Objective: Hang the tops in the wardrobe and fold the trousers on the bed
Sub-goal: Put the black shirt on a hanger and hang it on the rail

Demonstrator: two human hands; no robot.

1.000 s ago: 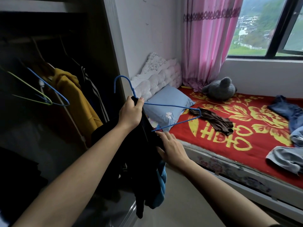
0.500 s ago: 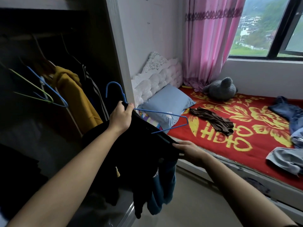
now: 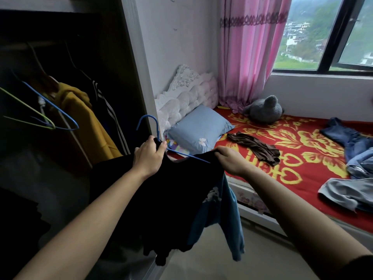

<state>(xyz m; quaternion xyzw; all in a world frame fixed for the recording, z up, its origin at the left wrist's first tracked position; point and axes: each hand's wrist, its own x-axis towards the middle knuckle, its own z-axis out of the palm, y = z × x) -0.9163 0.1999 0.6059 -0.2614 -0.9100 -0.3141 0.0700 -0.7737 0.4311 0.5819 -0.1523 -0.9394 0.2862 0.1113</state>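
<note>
One black top (image 3: 173, 195) on blue wire hanger (image 3: 157, 129): held in mid-air between dark wardrobe (image 3: 135, 77) frame and red-covered bed (image 3: 302, 150) edge, hem free above floor. Hanger neck is gripped by curled fingers of left hand (image 3: 149, 156); shoulder is pinched by right hand (image 3: 230, 161). Behind, a blue garment (image 3: 234, 217) is mostly hidden.

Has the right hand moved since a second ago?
Yes. Judged against the blue pillow, the right hand has risen and shifted right, and now grips the black top at its shoulder.

Matt black cloth top (image 3: 171, 190), smooth blue hanger (image 3: 153, 128), tufted padded headboard (image 3: 187, 96)
</note>
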